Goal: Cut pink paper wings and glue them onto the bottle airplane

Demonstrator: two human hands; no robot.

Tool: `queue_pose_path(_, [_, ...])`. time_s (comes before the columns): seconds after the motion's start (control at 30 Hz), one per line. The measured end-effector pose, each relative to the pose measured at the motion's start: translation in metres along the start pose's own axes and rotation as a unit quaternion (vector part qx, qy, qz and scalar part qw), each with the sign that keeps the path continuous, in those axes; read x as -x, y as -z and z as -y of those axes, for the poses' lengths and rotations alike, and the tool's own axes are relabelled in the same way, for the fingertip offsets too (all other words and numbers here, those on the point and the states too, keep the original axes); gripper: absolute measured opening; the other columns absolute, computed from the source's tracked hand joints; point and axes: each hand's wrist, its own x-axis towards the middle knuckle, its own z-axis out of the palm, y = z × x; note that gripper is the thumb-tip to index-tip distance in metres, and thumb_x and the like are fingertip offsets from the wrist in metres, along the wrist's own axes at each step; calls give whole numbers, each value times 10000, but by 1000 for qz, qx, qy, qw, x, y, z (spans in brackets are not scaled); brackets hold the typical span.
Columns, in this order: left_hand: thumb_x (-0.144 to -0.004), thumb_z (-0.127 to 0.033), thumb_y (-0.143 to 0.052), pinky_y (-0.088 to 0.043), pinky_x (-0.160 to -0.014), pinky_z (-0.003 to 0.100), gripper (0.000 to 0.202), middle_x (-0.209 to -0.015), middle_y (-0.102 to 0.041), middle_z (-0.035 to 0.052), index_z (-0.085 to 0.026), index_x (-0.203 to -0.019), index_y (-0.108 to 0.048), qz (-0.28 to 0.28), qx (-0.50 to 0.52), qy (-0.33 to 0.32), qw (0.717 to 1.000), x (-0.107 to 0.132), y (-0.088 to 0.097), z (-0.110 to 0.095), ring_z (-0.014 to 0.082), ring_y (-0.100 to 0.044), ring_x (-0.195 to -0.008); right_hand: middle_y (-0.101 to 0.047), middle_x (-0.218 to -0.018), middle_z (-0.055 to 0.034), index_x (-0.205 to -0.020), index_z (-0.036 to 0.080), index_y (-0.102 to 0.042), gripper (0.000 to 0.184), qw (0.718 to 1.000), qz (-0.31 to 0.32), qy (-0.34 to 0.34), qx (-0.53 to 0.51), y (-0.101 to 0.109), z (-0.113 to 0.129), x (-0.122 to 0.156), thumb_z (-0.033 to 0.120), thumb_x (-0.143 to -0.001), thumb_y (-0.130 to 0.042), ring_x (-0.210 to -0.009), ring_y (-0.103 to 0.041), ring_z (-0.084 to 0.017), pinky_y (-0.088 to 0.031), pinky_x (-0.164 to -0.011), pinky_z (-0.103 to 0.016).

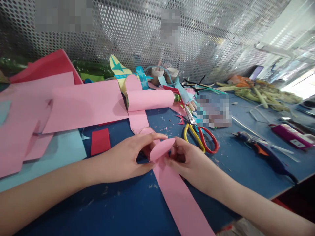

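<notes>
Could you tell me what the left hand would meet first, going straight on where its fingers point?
The left hand points right, touching the curled pink paper strip; just beyond, probably the right hand.

Long pink paper strip [177, 193], flat on blue table [246, 167], far end curled

Pink paper on a blue counter [246, 170].
The strip [177, 193] is plain pink, the same as the roll [150, 100] and the big sheet [86, 105]. The counter is deep blue, flecked with pale bits. A scrap [100, 141] is red. The scissors [201, 137] have one yellow handle and one red. A yellow card [116, 67] carries a teal star. The glue gun [261, 152] is dark blue with orange. The silver panel [197, 32] is dotted with holes.
</notes>
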Motion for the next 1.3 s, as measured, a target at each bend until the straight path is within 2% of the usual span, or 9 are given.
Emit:
queue_pose_path(0.13, [-807, -193, -594, -499, -868, 305, 501, -1166, -603, 20, -264, -1290, -481, -11, -24, 15, 1000, 2, -3, 2, 211, -602, -1051, -448, -631, 76, -727, 227, -405, 187, 998, -27, 4, 54, -1, 5, 4, 129, -758, -562, -532, -427, -100, -337, -483, -218])
queue_pose_path(0.27, [-800, -162, -590, -406, -1029, 374, 582, -1286, -564, 18, -290, -1342, -419, -12, -23, 11, 1000, 3, -4, 2, 222, -530, -1190, -532, -610, 65, -728, 208, -528, 148, 995, -28, 25, 90, 2, 8, 10, 83, -764, -598, -524, -494, -92, -374, -480, -189])
queue_pose_path(0.37, [-803, -128, -563, -404, -1037, 367, 597, -1188, -616, -6, -308, -1350, -406, -9, -8, 11, 1000, 3, -5, 1, 194, -570, -1132, -624, -723, 25, -806, 205, -656, 177, 993, -32, 52, 100, 6, 4, 15, 43, -785, -588, -587, -575, -98, -441, -537, -183])
queue_pose_path(0.47, [-812, -167, -583, -454, -981, 330, 609, -1319, -543, 2, -326, -1367, -392, -15, -26, 35, 999, 2, -4, -1, 212, -535, -1192, -657, -867, -19, -917, 226, -721, 243, 990, -31, 94, 102, 10, -2, 21, 70, -850, -547, -695, -635, -121, -502, -629, -203])
queue_pose_path(0.73, [-831, -225, -568, -508, -914, 328, 558, -1389, -504, 3, -341, -1354, -412, -6, -39, 68, 997, 0, 0, -6, 249, -524, -1224, -600, -888, -129, -1128, 95, -679, 345, 958, -16, 187, 215, 5, -11, 30, 99, -920, -404, -718, -631, -216, -568, -667, -352])
queue_pose_path(0.93, [-832, -355, -608, -393, -1059, 443, 625, -1442, -470, 39, -321, -1405, -358, -4, -80, 112, 990, 2, -2, 0, 293, -444, -1307, -589, -850, -117, -1059, 92, -672, 282, 947, 2, 185, 263, 2, -9, 32, 59, -868, -467, -717, -597, -223, -563, -659, -357])
queue_pose_path(1.13, [-832, -234, -574, -484, -946, 309, 543, -1380, -514, -10, -349, -1334, -405, 8, -46, 92, 995, -2, 1, -6, 224, -544, -1203, -597, -884, -99, -997, 153, -670, 234, 963, -8, 157, 218, 7, -8, 29, 105, -891, -467, -725, -596, -200, -521, -665, -322])
queue_pose_path(1.23, [-831, -224, -572, -495, -915, 294, 541, -1214, -605, -10, -338, -1332, -403, 12, -35, 88, 995, -3, 2, -8, 186, -613, -1069, -616, -801, -38, -1042, 184, -626, 179, 984, -25, 88, 153, 11, -8, 33, 237, -893, -542, -633, -575, -159, -464, -583, -270])
queue_pose_path(1.3, [-842, -237, -562, -513, -868, 286, 520, -1076, -637, -16, -323, -1331, -409, 15, -24, 92, 995, -3, 2, -9, 163, -640, -956, -603, -700, 20, -1045, 205, -589, 215, 994, 3, 33, 103, 10, -8, 39, 258, -838, -612, -560, -549, -135, -417, -521, -240])
